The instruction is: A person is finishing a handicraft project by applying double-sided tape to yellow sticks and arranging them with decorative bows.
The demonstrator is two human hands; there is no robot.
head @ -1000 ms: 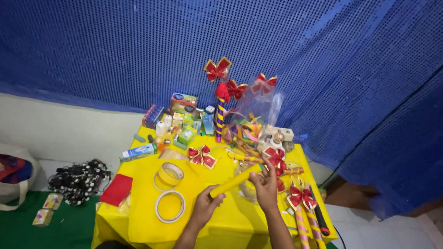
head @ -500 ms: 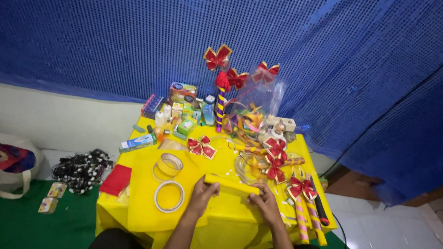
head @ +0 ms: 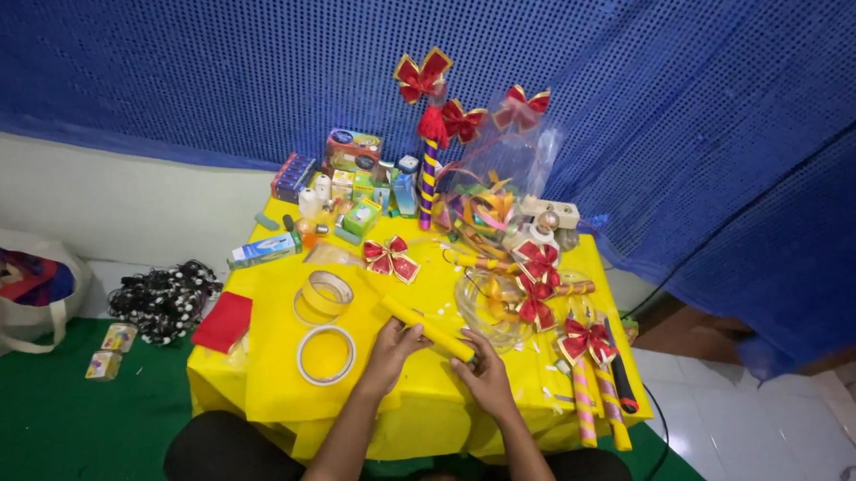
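A yellow paper-wrapped tube point(head: 424, 327) lies slanted across the front of the yellow-covered table point(head: 281, 391). My left hand point(head: 391, 350) grips it near its middle from below. My right hand point(head: 482, 373) holds its lower right end. Two tape rolls point(head: 325, 356) point(head: 326, 295) lie just left of my left hand. A red bow point(head: 388, 258) sits on the cloth beyond the tube.
Striped sticks with red bows point(head: 588, 378) lie at the right front edge. Small boxes point(head: 358, 191), ribbons and bow-topped sticks point(head: 427, 125) crowd the table's back. A red sheet point(head: 223, 322) lies at the left edge. A bag point(head: 16, 287) and black beads point(head: 164, 298) rest on the green floor.
The tube has swung from pointing up-right to slanting down-right, and both hands have shifted along it. The view has tilted down a little.
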